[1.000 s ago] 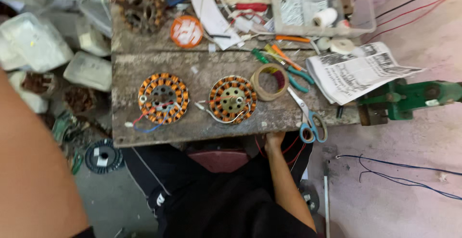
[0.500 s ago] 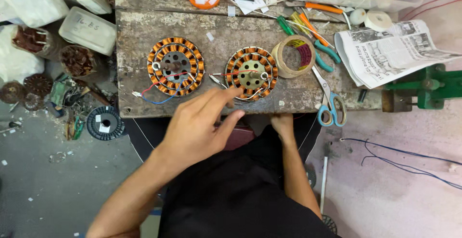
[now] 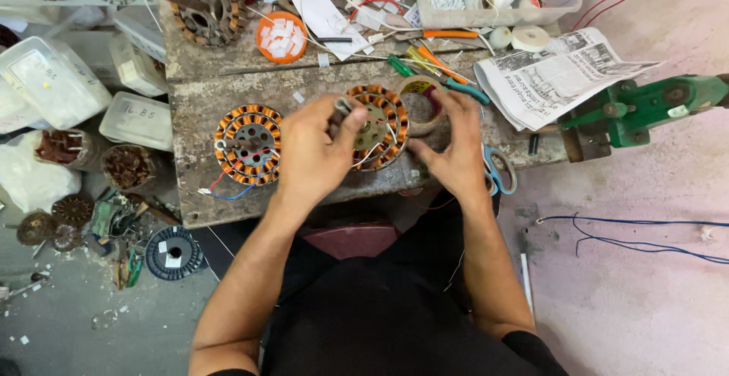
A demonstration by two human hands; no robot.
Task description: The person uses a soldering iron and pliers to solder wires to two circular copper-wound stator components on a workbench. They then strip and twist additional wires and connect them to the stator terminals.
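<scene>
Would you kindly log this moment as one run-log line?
left hand: grips right stator | right hand: steadies its edge by tape roll | left stator: untouched | scissors: on bench
</scene>
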